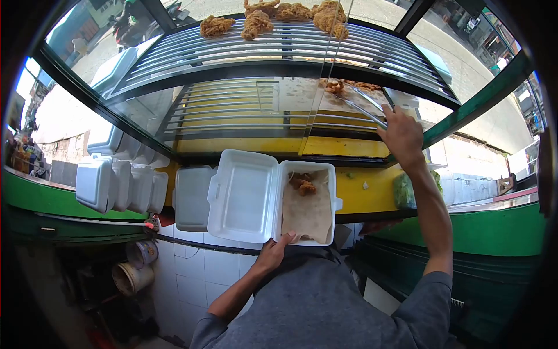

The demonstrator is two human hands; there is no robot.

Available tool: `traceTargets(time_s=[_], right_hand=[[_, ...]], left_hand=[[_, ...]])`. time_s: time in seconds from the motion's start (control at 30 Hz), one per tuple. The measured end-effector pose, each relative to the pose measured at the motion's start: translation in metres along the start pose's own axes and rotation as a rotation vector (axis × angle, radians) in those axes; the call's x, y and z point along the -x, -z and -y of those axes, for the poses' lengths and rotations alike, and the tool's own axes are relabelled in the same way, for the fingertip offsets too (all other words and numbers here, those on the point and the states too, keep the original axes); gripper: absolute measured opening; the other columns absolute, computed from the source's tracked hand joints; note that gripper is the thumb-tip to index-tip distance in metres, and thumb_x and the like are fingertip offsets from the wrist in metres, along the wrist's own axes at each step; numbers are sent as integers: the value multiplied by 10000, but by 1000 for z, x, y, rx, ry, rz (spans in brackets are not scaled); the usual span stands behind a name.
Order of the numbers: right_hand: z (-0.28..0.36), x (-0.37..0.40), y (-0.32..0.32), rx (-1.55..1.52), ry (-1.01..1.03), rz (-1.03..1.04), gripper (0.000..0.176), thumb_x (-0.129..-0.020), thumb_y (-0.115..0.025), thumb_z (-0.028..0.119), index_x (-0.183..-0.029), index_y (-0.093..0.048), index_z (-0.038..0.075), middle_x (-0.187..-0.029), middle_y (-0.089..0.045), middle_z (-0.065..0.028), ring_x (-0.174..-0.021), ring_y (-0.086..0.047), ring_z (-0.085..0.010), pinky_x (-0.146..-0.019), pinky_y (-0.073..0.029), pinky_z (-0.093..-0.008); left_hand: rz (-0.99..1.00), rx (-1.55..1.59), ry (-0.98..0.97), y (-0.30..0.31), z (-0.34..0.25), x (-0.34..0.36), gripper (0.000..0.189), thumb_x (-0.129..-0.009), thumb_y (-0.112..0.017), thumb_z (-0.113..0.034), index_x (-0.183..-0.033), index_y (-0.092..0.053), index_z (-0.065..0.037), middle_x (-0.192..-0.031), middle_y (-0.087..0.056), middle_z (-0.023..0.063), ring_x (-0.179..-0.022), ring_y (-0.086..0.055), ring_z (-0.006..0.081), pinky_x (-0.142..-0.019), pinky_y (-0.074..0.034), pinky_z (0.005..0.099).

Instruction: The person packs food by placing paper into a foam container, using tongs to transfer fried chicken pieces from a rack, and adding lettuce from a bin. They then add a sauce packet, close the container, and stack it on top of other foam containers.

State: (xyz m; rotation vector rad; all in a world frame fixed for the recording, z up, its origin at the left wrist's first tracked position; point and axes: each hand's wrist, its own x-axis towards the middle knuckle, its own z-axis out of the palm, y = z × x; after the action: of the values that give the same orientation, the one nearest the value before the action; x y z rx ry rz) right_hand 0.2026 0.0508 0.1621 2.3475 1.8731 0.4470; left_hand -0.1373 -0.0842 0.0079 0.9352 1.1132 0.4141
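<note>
An open white foam takeaway box [244, 195] is in front of my body, its lid folded out to the left. Brown paper [306, 215] lines the right half, with a small piece of fried chicken [303, 184] near its top. My left hand [272, 254] grips the front edge of the box, thumb over the rim by the paper. Held in my right hand [403, 136] are metal tongs [363, 110], reaching into the glass display case. Their tips are close to fried chicken pieces [332, 86] on the lower shelf.
Larger fried chicken pieces [257, 24] lie on the upper rack [232, 52]. Closed foam boxes [96, 183] stand at the left, another [193, 198] beside the open lid. A bag of green leaves [405, 189] sits right of the yellow counter [372, 200]. Sliding glass and the case frame surround the shelves.
</note>
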Motion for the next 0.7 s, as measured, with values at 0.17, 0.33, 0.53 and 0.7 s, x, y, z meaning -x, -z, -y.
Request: traceTargets(time_s=[0.17, 0.33, 0.53, 0.7], right_hand=[[-2, 8, 0, 19, -27, 15, 398, -808, -706, 340, -1137, -603, 141, -960, -620, -62, -862, -678, -249, -697, -563, -376], [-2, 11, 9, -16, -23, 5, 389, -809, -701, 328, -1145, -615, 153, -943, -628, -69, -856, -677, -253, -701, -559, -382], [-11, 45, 46, -235, -37, 20, 389, -814, -696, 271, -1178, -627, 152, -921, -640, -75, -812, -665, -261, -719, -528, -390], [-19, 73, 65, -403, -49, 45, 378, -788, -719, 233, -1149, -663, 137, -845, -635, -76, -731, -644, -254, -676, -499, -385]], left_hand=[[-66, 37, -126, -16, -16, 4, 311, -938, -565, -334, -769, -541, -74, -736, -434, -35, -683, -368, 79, -609, -288, 261], [-113, 23, -123, -16, -11, 2, 335, -938, -565, -337, -706, -546, -96, -673, -398, -64, -625, -341, 60, -550, -267, 255], [14, -36, 50, -3, -2, -4, 575, -945, -516, -441, -1180, -567, 81, -1109, -603, 138, -1091, -525, 207, -985, -367, 301], [87, 61, 64, -5, -4, -7, 548, -950, -515, -432, -1157, -582, 71, -1083, -608, 127, -1051, -530, 198, -971, -375, 302]])
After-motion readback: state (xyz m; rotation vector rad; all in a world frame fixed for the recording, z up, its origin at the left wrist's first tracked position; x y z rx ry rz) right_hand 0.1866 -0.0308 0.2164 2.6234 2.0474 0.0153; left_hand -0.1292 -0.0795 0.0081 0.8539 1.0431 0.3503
